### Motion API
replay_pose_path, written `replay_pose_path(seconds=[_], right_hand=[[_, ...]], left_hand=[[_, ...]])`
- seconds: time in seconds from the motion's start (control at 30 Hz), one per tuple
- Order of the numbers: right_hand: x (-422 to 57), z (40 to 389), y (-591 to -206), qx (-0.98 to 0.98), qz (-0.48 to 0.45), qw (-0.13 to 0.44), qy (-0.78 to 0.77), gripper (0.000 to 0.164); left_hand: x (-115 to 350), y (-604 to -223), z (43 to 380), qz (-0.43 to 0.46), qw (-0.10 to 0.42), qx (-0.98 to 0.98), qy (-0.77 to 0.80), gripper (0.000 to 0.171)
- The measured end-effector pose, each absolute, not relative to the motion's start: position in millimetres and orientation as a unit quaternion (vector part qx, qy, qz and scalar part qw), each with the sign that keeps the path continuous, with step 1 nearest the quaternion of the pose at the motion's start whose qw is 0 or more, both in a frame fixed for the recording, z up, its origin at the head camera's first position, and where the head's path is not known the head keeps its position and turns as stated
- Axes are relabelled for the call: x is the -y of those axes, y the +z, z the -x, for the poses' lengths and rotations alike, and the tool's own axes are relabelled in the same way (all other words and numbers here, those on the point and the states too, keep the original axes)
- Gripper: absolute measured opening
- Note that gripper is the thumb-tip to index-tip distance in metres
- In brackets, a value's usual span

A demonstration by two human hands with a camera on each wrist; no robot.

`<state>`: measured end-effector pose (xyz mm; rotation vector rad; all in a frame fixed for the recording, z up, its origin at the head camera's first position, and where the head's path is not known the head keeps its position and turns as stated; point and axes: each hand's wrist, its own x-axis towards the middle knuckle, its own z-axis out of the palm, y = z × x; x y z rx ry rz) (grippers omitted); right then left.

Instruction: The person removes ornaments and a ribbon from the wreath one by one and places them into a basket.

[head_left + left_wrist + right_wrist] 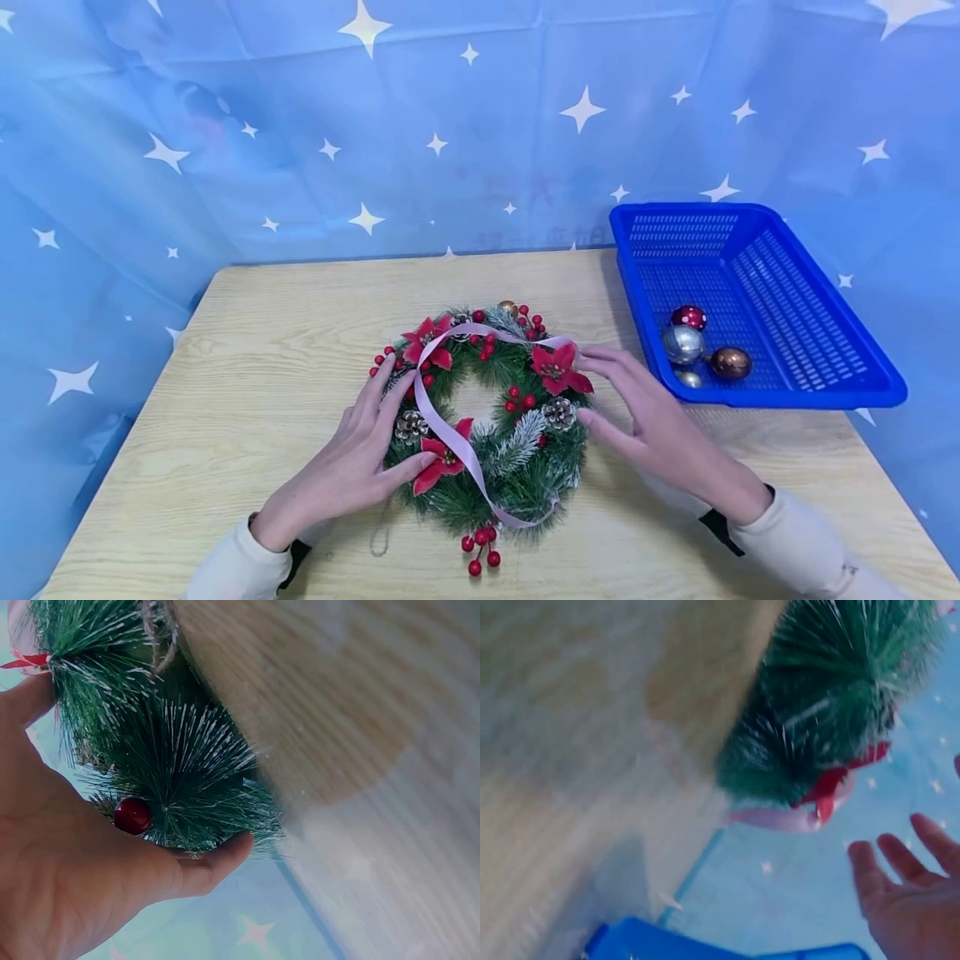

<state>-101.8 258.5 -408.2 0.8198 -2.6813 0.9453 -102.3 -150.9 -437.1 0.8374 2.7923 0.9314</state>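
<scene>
A green Christmas wreath [487, 492] lies on the table, trimmed with red poinsettias [555, 368], pinecones [558, 413], red berries [481, 537] and frosted sprigs. A loose pale pink ribbon [448, 429] loops across its top. My left hand [348, 458] grips the wreath's left side, the thumb by the lower poinsettia and the fingers around the outer edge. In the left wrist view, needles and one red berry [133, 816] show between thumb and fingers. On the right, my right hand [652, 417] has its fingers extended beside the wreath; the right wrist view shows them apart from the needles.
A blue plastic basket [810, 333] at the table's right holds several ornament balls: red [688, 317], silver [682, 343], brown [731, 362] and a small gold one. The wooden table [247, 375] meets a blue star-patterned curtain [450, 108] behind.
</scene>
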Motion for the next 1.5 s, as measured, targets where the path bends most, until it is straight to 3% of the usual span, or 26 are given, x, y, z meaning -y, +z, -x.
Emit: replay_pose_path(seconds=[0.17, 0.33, 0.67, 1.07, 1.33, 1.5], right_hand=[[-250.9, 98.9, -418.6, 0.918, -0.254, 0.017, 0.304, 0.071], [-243.7, 100.4, -426.6, 0.927, -0.251, -0.005, 0.28, 0.08], [-234.4, 101.1, -432.4, 0.936, -0.249, 0.022, 0.248, 0.083], [-226.0, 85.6, -432.7, 0.945, -0.229, 0.052, 0.226, 0.082], [-239.3, 104.8, -427.9, 0.924, -0.262, 0.136, 0.244, 0.081], [-243.4, 119.3, -429.8, 0.914, -0.278, 0.096, 0.28, 0.088]], left_hand=[[152.6, -436.4, 104.4, -0.275, 0.054, -0.911, 0.302, 0.104], [153.6, -436.1, 107.7, -0.28, 0.054, -0.907, 0.309, 0.105], [147.3, -431.4, 88.7, -0.235, 0.016, -0.922, 0.308, 0.118], [137.5, -434.5, 78.6, -0.214, 0.007, -0.937, 0.278, 0.132], [138.4, -434.4, 89.7, -0.243, 0.016, -0.931, 0.272, 0.129], [141.1, -434.0, 96.4, -0.253, 0.037, -0.924, 0.283, 0.13]])
